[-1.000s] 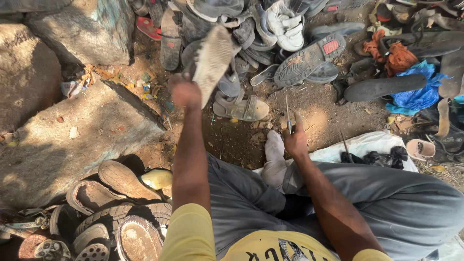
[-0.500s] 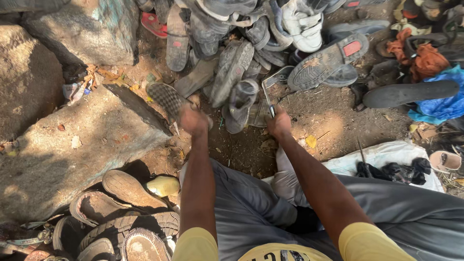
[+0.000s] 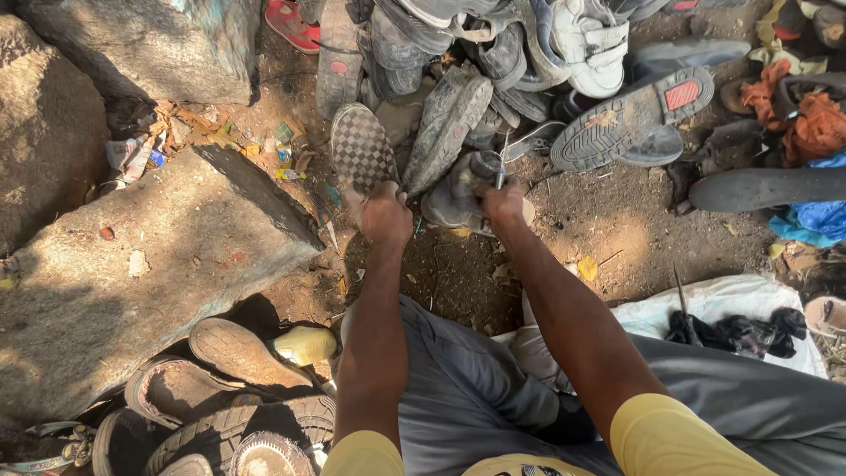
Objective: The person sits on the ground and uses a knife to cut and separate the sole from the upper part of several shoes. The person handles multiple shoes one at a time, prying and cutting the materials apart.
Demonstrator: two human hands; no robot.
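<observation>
Compared with a moment ago, my left hand (image 3: pixel 386 214) has lowered and now grips the checkered shoe sole (image 3: pixel 361 145) beside the shoe pile (image 3: pixel 493 53), while my right hand (image 3: pixel 502 204), apart from it, stays closed on a thin metal tool (image 3: pixel 501 160) over a grey shoe (image 3: pixel 458 189).

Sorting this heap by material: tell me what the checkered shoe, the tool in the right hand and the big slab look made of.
Checkered shoe: probably rubber sole, matte, dusty, moulded in small squares; the left hand touches it. Tool in the right hand: thin, grey, likely metal, faintly shiny. Slab: rough grey stone, chipped and matte.
</observation>
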